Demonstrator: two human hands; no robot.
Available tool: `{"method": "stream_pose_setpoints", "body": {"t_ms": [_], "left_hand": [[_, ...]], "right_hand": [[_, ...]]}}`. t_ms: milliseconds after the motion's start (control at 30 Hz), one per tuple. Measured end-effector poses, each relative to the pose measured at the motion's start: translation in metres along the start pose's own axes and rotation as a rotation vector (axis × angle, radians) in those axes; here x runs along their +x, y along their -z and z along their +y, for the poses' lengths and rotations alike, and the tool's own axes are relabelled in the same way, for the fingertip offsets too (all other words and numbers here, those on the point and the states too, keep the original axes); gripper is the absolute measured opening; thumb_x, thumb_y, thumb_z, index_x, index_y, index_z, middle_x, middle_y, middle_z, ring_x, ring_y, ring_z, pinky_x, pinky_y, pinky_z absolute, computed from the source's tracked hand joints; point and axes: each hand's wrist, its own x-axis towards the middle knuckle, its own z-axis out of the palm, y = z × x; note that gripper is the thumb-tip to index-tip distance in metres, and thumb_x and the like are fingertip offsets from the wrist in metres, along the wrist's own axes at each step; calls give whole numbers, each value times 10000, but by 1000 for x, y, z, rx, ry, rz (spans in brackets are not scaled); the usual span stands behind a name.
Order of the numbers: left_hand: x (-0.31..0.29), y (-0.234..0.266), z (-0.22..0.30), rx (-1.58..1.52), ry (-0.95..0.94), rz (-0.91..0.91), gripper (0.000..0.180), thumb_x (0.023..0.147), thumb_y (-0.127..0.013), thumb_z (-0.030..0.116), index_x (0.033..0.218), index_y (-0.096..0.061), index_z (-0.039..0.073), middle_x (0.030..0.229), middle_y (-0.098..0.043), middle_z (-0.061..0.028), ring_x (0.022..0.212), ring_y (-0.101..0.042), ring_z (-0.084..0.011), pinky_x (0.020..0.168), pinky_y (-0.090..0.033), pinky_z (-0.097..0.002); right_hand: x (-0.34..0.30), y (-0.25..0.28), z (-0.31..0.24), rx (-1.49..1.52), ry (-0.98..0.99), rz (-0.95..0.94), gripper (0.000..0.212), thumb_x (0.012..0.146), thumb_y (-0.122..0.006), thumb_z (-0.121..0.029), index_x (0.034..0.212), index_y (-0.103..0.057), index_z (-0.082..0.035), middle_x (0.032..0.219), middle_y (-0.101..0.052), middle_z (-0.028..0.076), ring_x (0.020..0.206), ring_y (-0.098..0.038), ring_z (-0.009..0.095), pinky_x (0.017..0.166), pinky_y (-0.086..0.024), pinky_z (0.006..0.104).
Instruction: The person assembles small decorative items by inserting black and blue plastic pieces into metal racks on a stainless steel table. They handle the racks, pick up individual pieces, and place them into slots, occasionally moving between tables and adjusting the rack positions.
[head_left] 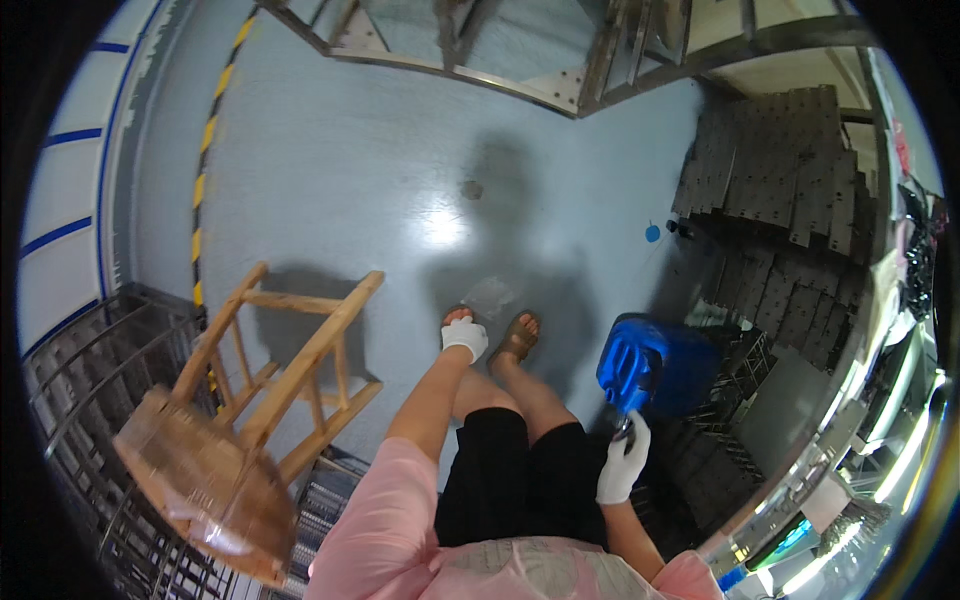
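Observation:
My left hand (465, 339), in a white glove, hangs over my left foot. It touches nothing that I can see; its fingers are foreshortened and look loosely apart. Down at my right side, my right hand (624, 462), also gloved, is closed around a small dark, shiny object (623, 432) whose kind I cannot make out. Just beyond that hand in the picture is a blue plastic jerrycan (663, 362) with a moulded handle. Whether the hand touches the jerrycan is not clear.
A wooden stool (310, 365) with a cardboard-covered seat (205, 480) stands left, beside metal racks (75, 420). Stacked dark perforated metal pieces (770, 165) fill the right side. A metal frame (460, 72) spans the far end. Yellow-black tape (205, 160) runs along the floor.

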Motion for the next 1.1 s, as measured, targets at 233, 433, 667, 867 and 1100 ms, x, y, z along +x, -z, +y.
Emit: {"method": "stream_pose_setpoints", "body": {"t_ms": [233, 433, 667, 867, 1100], "left_hand": [[177, -64, 16, 208, 57, 196, 406, 935, -591, 424, 1287, -709, 260, 1659, -228, -99, 1506, -202, -417, 1195, -185, -603], [187, -98, -3, 130, -44, 256, 500, 945, -619, 384, 1347, -608, 89, 1477, -461, -81, 1386, -381, -355, 1173, -240, -599], [-85, 14, 18, -666, -73, 998, 375, 845, -748, 117, 1186, -621, 25, 1219, -571, -223, 1147, -554, -415, 1001, -462, -467], [-455, 85, -82, -396, 187, 1676, 271, 851, -743, 120, 1079, -624, 34, 1040, -611, -183, 990, -595, -369, 904, -486, -469], [-540, 31, -275, -397, 1034, 917, 487, 932, -605, 447, 1313, -631, 144, 1272, -617, -183, 1150, -605, -396, 941, -507, -549]], "right_hand": [[21, -64, 82, -301, 317, 38, 406, 753, -597, 104, 1104, -681, -80, 1067, -579, 162, 1005, -512, 328, 920, -399, 440], [46, -76, 67, -297, 386, 118, 414, 716, -635, 140, 1036, -722, -107, 1066, -611, 128, 1003, -558, 330, 905, -405, 436], [29, -76, -3, -189, 510, -97, 375, 725, -640, 48, 1046, -725, -127, 761, -559, 177, 684, -542, 402, 613, -420, 491], [-11, -28, -74, -12, 643, -312, 434, 724, -641, 65, 1097, -711, -145, 969, -627, 148, 947, -581, 371, 852, -479, 466], [-12, 66, -157, 116, 559, -210, 391, 810, -615, 80, 1169, -674, -63, 1034, -684, 156, 984, -633, 356, 894, -497, 423]]}}
